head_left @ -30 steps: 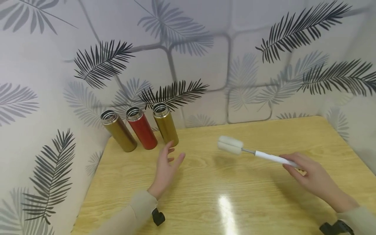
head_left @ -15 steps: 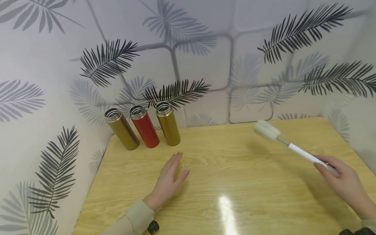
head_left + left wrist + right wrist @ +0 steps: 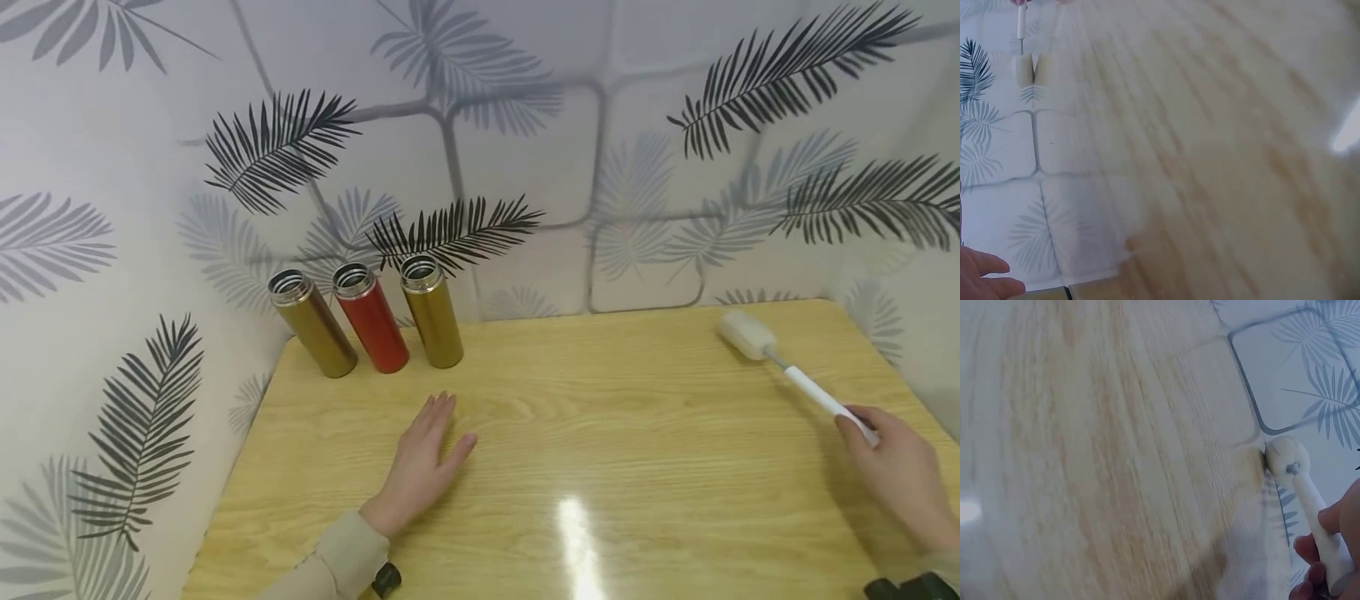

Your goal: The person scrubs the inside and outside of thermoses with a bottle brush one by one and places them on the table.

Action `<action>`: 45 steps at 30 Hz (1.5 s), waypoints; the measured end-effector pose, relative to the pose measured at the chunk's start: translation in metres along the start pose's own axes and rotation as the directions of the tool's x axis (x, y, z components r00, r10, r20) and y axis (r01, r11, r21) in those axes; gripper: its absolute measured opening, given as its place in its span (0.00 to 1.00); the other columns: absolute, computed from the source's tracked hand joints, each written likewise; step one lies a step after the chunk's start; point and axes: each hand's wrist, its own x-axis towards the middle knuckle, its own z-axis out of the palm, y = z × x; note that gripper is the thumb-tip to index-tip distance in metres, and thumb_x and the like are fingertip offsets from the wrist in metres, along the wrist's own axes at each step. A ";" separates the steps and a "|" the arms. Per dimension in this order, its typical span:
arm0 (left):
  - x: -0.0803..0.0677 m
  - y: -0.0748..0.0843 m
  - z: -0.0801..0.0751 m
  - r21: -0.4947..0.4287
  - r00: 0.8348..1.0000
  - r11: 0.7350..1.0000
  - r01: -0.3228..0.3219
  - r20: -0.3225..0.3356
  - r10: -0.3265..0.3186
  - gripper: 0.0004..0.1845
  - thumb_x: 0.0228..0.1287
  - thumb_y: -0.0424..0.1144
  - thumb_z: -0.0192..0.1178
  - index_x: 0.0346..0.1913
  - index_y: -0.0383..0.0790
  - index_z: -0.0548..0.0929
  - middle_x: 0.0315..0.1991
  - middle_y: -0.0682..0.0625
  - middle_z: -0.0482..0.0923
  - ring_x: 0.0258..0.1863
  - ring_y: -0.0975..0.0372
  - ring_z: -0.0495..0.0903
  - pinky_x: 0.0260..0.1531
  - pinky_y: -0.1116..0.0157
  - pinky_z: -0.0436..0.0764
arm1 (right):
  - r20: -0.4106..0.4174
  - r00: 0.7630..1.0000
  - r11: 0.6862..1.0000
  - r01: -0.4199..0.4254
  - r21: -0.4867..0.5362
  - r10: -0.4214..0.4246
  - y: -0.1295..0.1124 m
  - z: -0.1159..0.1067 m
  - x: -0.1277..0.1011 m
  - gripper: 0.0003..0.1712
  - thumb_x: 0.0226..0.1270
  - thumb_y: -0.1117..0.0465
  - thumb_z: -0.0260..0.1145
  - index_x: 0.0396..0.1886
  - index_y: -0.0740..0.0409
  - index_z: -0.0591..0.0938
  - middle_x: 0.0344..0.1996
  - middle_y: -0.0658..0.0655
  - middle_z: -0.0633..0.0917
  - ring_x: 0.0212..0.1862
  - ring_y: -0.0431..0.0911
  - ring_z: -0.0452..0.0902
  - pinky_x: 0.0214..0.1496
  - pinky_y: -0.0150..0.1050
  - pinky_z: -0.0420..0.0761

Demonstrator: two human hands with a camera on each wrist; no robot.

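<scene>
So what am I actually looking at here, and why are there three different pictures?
No machine: a person works with bare hands and wears three cameras. The big picture comes from the head, looking down at a wooden table. The two small ones come from cameras on each wrist. At the table's back left stand three open flasks: a gold flask, a red flask and another gold one. The left hand lies open and flat on the wood. The right hand holds the white handle of a sponge bottle brush; the right wrist view shows its sponge head near the wall.
</scene>
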 end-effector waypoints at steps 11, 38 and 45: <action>-0.001 0.003 0.002 0.006 1.000 1.000 -0.005 0.008 0.005 0.37 0.79 0.56 0.54 0.79 0.35 0.64 0.79 0.35 0.59 0.79 0.40 0.56 0.70 0.33 0.62 | 0.197 0.980 0.995 -0.005 -0.100 0.024 -0.003 0.004 0.010 0.28 0.79 0.49 0.62 0.45 0.77 0.79 0.27 0.63 0.85 0.23 0.46 0.72 0.23 0.41 0.69; 0.014 -0.012 -0.017 0.216 0.993 0.971 0.100 -0.076 -0.085 0.41 0.76 0.62 0.55 0.80 0.39 0.64 0.80 0.32 0.55 0.81 0.36 0.45 0.71 0.27 0.46 | -0.028 0.989 0.989 0.149 0.027 -0.148 -0.039 0.031 0.009 0.27 0.82 0.58 0.55 0.58 0.84 0.73 0.51 0.89 0.73 0.50 0.81 0.68 0.46 0.75 0.68; 0.026 -0.016 -0.021 0.279 0.994 0.955 0.101 -0.069 -0.085 0.43 0.75 0.65 0.53 0.81 0.42 0.63 0.82 0.33 0.51 0.82 0.38 0.42 0.71 0.26 0.41 | -0.170 0.871 0.877 0.476 0.058 -0.462 -0.096 0.044 0.013 0.24 0.83 0.58 0.57 0.62 0.77 0.76 0.58 0.81 0.77 0.61 0.80 0.69 0.59 0.76 0.68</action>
